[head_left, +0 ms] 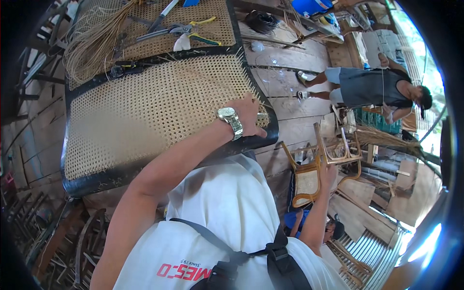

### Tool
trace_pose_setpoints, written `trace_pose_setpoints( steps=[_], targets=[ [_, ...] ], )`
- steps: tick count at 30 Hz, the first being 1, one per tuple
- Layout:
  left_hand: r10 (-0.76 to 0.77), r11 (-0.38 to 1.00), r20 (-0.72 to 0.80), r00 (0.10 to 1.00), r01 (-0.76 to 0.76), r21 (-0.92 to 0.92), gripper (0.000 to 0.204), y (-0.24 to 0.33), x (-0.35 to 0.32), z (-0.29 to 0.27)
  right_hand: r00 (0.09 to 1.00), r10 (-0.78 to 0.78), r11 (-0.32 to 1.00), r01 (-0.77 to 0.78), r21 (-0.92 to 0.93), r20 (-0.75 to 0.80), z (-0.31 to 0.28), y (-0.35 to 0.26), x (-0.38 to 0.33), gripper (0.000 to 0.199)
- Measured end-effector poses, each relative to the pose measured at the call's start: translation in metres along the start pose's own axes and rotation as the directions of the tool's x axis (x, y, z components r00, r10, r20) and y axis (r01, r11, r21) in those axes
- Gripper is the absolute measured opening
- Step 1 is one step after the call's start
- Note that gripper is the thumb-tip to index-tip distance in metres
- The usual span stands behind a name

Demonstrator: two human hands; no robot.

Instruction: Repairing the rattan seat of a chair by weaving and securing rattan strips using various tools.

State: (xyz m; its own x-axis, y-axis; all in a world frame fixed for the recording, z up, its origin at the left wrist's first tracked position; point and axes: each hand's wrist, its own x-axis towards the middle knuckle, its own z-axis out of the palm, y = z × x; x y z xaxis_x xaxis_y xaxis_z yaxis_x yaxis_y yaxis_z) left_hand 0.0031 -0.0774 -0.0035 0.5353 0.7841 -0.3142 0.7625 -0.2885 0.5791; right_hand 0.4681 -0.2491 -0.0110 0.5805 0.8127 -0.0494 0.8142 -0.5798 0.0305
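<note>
Before me lies a large black-framed panel (271, 126) with woven cane webbing (174, 96). My left hand (245, 113), with a metal watch (228, 116) at the wrist, rests on the weave near its right edge. Its thumb points out to the right, apart from the fingers. A short pale thing shows by the fingers; what it is, I cannot make out. My right arm reaches out to the right. There my right hand (329, 176) looks closed, overlapping the lower edge of a curved light-brown wooden frame (321, 145). What it holds is hidden.
Cane strands (92, 48), yellow-handled cutters (193, 31) and a knife (163, 14) lie on the webbing's far part. A person (372, 87) stands at right; another person in blue (295, 222) is beyond my right arm. Chair frames (87, 241) crowd the lower left.
</note>
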Motion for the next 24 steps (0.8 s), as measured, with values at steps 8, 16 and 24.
trace_pose_setpoints(
  steps=[8,16,24],
  targets=[
    [-0.144,0.986,-0.165,0.976,0.127,-0.108,0.061,0.019,0.005,0.016,0.807,-0.547,0.67,0.261,0.695,0.224,-0.001,-0.27,-0.001,0.042],
    [-0.326,0.944,-0.498,0.803,0.3,-0.134,0.032,0.035,0.006,0.032,0.593,-0.729,0.642,0.422,0.64,0.341,-0.03,-0.282,0.04,0.028],
    [-0.445,0.874,-0.427,0.788,0.485,-0.016,0.024,0.047,0.0,0.032,0.186,-0.982,0.177,0.889,0.422,0.019,-0.005,-0.307,0.061,0.026]
  ],
)
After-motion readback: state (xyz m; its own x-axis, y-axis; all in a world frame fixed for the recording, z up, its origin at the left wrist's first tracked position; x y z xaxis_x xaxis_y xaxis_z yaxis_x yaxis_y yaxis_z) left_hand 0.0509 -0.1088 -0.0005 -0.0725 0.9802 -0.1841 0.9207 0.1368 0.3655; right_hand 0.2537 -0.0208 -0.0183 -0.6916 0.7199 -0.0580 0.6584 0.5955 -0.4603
